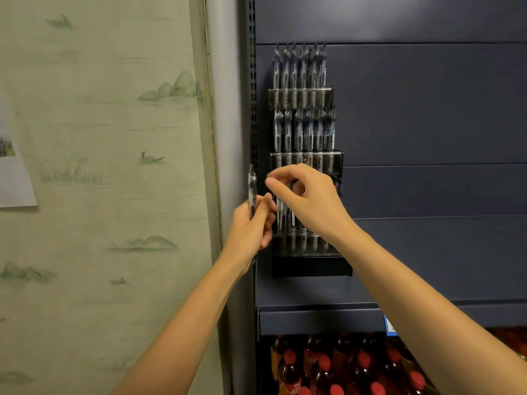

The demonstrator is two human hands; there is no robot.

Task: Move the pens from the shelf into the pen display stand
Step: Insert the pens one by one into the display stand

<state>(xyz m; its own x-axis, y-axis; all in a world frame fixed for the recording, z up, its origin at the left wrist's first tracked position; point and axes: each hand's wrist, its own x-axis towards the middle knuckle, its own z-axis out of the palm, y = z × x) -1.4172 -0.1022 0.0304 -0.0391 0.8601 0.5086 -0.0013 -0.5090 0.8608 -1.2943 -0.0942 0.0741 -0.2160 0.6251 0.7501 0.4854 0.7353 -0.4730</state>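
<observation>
The stand (309, 265) hangs on a dark blue panel (427, 109), and the job looks well along: its top tier (301, 94) and middle tier (306, 158) each carry a full-looking row of clear pens standing upright, while the bottom tier (308, 246) shows only a few pens at its left and what seem to be open slots to the right — though the right hand covers much of it. The right hand (309, 201) is pinched around the top of a pen (281, 215) at that bottom tier, apparently seating it. The left hand (251, 226), just beside the stand's left edge, grips another pen (252, 192) upright, likely next in line. How many pens wait elsewhere cannot be told, since no supply is in view. Below the stand runs a shelf edge (316, 320) with a blue tag (389, 326), and under it stand bottles (322, 369) with red caps. Left of the slotted upright (252, 81) is pale green wallpaper (99, 166) with painted hills and boats — a paper sheet (14, 178) is stuck to it.
</observation>
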